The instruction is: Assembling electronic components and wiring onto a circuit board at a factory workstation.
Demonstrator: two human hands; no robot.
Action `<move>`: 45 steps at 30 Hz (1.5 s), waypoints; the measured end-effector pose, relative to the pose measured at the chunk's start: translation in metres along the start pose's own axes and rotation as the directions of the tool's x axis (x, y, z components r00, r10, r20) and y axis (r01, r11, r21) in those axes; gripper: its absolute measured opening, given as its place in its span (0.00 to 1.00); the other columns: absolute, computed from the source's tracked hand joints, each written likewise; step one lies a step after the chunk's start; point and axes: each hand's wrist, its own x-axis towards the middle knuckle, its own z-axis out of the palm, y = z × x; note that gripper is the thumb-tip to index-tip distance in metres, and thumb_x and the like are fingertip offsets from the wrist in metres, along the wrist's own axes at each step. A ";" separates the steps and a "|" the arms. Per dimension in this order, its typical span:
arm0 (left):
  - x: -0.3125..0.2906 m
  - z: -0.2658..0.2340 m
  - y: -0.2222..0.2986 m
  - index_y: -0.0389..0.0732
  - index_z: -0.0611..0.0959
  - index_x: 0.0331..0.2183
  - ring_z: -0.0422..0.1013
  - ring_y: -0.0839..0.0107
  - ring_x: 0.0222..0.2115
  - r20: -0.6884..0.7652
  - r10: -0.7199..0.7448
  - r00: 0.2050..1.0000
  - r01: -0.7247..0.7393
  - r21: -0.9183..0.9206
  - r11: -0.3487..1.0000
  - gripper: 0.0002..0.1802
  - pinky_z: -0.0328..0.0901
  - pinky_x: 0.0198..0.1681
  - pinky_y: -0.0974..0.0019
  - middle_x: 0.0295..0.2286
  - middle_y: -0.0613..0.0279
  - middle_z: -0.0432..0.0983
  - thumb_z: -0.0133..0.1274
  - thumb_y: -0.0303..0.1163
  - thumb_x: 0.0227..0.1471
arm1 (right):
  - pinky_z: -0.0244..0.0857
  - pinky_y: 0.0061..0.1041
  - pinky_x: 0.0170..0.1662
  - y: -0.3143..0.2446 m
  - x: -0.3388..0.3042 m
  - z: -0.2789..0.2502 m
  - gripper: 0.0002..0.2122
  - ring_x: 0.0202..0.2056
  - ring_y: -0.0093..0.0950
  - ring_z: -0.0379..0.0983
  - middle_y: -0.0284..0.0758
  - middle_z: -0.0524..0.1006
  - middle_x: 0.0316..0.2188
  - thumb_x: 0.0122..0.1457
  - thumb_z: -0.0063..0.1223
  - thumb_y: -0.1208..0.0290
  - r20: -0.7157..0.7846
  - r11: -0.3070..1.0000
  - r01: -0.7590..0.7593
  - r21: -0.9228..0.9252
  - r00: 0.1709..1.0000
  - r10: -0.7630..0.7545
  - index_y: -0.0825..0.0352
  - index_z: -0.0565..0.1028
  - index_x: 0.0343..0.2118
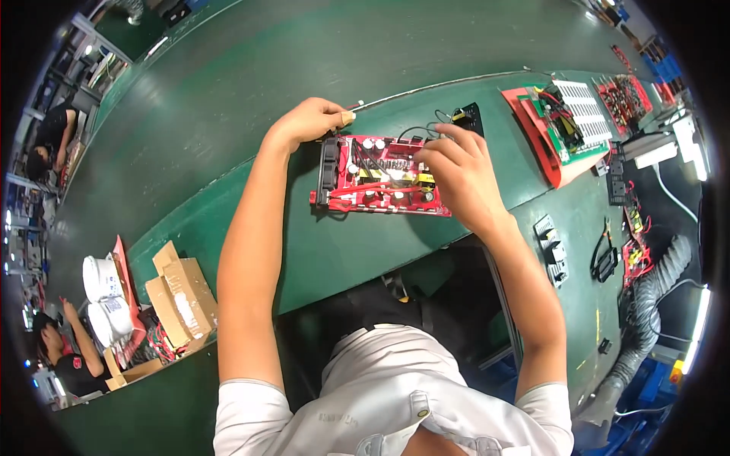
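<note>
A red circuit board [380, 207] lies before me on the green bench, crowded with capacitors, yellow-wrapped parts and red wires. Along its left end stands a black end panel [328, 173]. My left hand [310, 121] is at that panel's far corner, thumb and fingers pinched together, with a pale covering on one fingertip. Whatever sits in that pinch is too small to make out. Over the board's right end, my right hand [462, 176] is closed with curled fingers, hiding the parts under it. Thin black wires run past its fingers to a black panel [471, 118] just beyond.
At the right, another board with a white finned part [584, 112] rests on red sheets [536, 140]. Nearer are a slotted plate [551, 251], pliers [606, 257] and a grey duct [646, 304]. Cardboard boxes [182, 300] and white tubs [109, 319] stand left; two people work beyond.
</note>
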 end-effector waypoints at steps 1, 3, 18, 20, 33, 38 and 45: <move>0.002 -0.001 -0.005 0.35 0.84 0.43 0.70 0.77 0.35 -0.050 0.115 0.992 -0.116 -0.024 0.993 0.18 0.64 0.40 0.71 0.33 0.67 0.78 0.58 0.38 0.55 | 0.62 0.40 0.53 -0.005 0.003 -0.003 0.11 0.52 0.38 0.70 0.30 0.77 0.37 0.48 0.59 0.81 -0.009 1.000 -0.010 0.008 1.000 0.010 0.62 0.78 0.35; -0.005 0.001 0.009 0.36 0.84 0.42 0.73 0.78 0.36 -0.166 0.222 0.961 -0.242 -0.113 0.964 0.15 0.66 0.38 0.70 0.34 0.66 0.80 0.59 0.29 0.51 | 0.63 0.38 0.50 -0.008 0.003 -0.008 0.10 0.50 0.37 0.71 0.29 0.78 0.33 0.50 0.60 0.80 -0.143 0.999 -0.009 0.053 0.990 0.017 0.62 0.78 0.36; -0.088 0.024 0.052 0.35 0.81 0.46 0.71 0.81 0.31 -0.284 0.421 0.862 -0.507 -0.435 0.744 0.15 0.65 0.33 0.75 0.32 0.65 0.80 0.56 0.31 0.59 | 0.64 0.32 0.37 -0.014 -0.024 -0.032 0.07 0.35 0.36 0.69 0.35 0.72 0.30 0.49 0.62 0.80 0.088 0.961 -0.253 0.109 0.966 0.245 0.66 0.80 0.33; -0.086 0.026 0.048 0.35 0.81 0.45 0.71 0.81 0.31 -0.284 0.420 0.862 -0.506 -0.415 0.756 0.14 0.65 0.33 0.75 0.31 0.65 0.80 0.55 0.30 0.59 | 0.64 0.31 0.35 -0.014 -0.018 -0.035 0.07 0.34 0.36 0.68 0.35 0.72 0.28 0.49 0.62 0.80 0.088 0.958 -0.265 0.108 0.963 0.256 0.67 0.79 0.33; -0.081 0.041 0.053 0.34 0.83 0.43 0.71 0.81 0.31 -0.160 0.392 0.906 -0.423 -0.391 0.818 0.11 0.68 0.36 0.73 0.33 0.65 0.80 0.52 0.27 0.60 | 0.60 0.14 0.23 -0.014 0.027 -0.019 0.04 0.22 0.15 0.69 0.30 0.77 0.26 0.57 0.60 0.75 0.679 -0.190 -0.657 0.730 0.663 0.316 0.68 0.76 0.34; -0.081 0.046 0.049 0.36 0.83 0.44 0.75 0.72 0.31 -0.011 0.387 0.922 -0.377 -0.256 0.890 0.17 0.70 0.38 0.67 0.32 0.59 0.81 0.59 0.32 0.51 | 0.61 0.13 0.26 -0.002 0.030 -0.005 0.04 0.26 0.15 0.71 0.29 0.77 0.26 0.60 0.59 0.73 0.610 -0.250 -0.561 0.789 0.663 0.434 0.67 0.76 0.35; -0.072 0.052 0.055 0.35 0.85 0.39 0.74 0.69 0.27 -0.021 0.406 0.914 -0.402 -0.195 0.895 0.13 0.68 0.35 0.66 0.28 0.56 0.82 0.59 0.29 0.49 | 0.64 0.15 0.34 0.011 0.026 -0.010 0.05 0.32 0.14 0.71 0.28 0.79 0.30 0.56 0.61 0.76 0.513 0.155 -0.619 0.770 0.745 0.426 0.69 0.78 0.34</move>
